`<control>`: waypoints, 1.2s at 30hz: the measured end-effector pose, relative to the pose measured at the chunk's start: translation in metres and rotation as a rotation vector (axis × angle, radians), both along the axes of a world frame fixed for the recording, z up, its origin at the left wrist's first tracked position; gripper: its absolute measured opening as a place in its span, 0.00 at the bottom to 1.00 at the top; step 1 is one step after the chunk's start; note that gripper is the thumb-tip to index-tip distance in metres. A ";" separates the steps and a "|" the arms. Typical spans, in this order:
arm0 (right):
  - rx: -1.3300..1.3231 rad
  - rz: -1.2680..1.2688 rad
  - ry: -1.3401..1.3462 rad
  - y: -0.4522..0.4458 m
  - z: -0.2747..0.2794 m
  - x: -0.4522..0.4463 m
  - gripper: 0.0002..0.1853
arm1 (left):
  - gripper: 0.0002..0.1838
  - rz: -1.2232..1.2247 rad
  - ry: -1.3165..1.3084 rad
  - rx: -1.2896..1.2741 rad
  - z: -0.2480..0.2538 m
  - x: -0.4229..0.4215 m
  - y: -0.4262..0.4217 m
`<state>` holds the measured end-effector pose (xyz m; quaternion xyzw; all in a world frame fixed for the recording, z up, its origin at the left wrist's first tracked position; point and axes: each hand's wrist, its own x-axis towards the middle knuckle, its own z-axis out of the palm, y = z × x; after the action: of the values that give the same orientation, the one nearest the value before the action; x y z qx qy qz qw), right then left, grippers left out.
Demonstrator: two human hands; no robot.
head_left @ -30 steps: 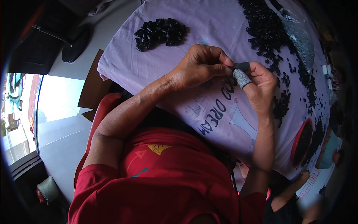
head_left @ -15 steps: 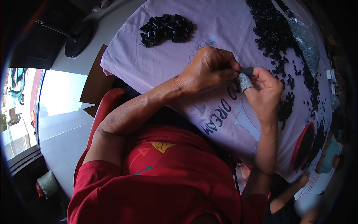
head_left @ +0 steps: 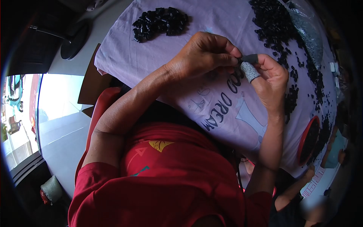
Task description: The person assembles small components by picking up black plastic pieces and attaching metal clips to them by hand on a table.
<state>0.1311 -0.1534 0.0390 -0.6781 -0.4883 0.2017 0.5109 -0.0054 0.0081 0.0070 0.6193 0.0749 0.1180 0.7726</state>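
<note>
My left hand (head_left: 206, 56) is closed in a pinch, thumb against forefinger, on a small black piece (head_left: 239, 61) that the fingertips mostly hide. My right hand (head_left: 271, 77) meets it from the other side, its thumb and forefinger closed on the same piece. A dark finger cot (head_left: 250, 58) covers the right forefinger, and a grey fabric one (head_left: 249, 72) the thumb. Both hands hover over the pale lilac cloth (head_left: 121, 45) on the table. A pile of small black pieces (head_left: 160, 24) lies beyond my left hand. A larger heap (head_left: 272, 22) spreads beyond my right.
A clear plastic bag (head_left: 309, 32) lies along the far right of the cloth. Loose black pieces (head_left: 315, 79) scatter near a red-rimmed round container (head_left: 317, 125). Another person's arm (head_left: 295, 191) shows at lower right. A red chair (head_left: 99, 117) and cardboard (head_left: 87, 79) stand at left.
The view has shifted slightly, and the piles sit a little higher and farther left. Both hands stay pinched together, with the left fingers slightly changed in position.
</note>
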 end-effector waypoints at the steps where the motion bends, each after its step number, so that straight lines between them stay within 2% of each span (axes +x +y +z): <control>1: -0.004 0.009 -0.005 0.000 0.000 0.001 0.03 | 0.08 -0.012 -0.004 -0.005 -0.002 0.000 0.001; 8: -0.135 0.069 0.072 0.000 0.006 0.004 0.02 | 0.04 -0.063 -0.032 0.006 -0.006 0.001 -0.001; 11: -0.107 0.055 0.084 -0.001 0.004 0.001 0.03 | 0.04 -0.024 0.004 -0.011 -0.002 0.001 -0.007; 14: -0.151 -0.053 -0.441 -0.002 0.011 -0.013 0.04 | 0.04 0.002 -0.011 0.000 -0.009 0.001 -0.008; 18: -0.063 -0.061 -0.283 0.000 0.005 -0.007 0.07 | 0.06 0.037 -0.010 -0.005 -0.004 0.002 -0.010; 21: 0.027 -0.072 -0.265 0.002 0.003 -0.010 0.11 | 0.07 0.065 0.011 0.034 -0.004 0.002 -0.012; 24: 0.028 -0.076 -0.363 0.000 0.002 -0.010 0.13 | 0.08 0.029 0.033 0.027 -0.003 0.001 -0.008; 27: -0.005 -0.111 -0.339 0.001 0.003 -0.010 0.12 | 0.09 -0.003 0.069 -0.037 -0.001 0.000 -0.005; 36: 0.063 -0.065 -0.718 0.002 0.011 -0.016 0.13 | 0.12 -0.002 0.127 -0.198 0.005 -0.003 -0.002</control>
<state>0.1150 -0.1510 0.0502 -0.7049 -0.6206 -0.0808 0.3337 -0.0084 0.0060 0.0124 0.5464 0.1346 0.0697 0.8237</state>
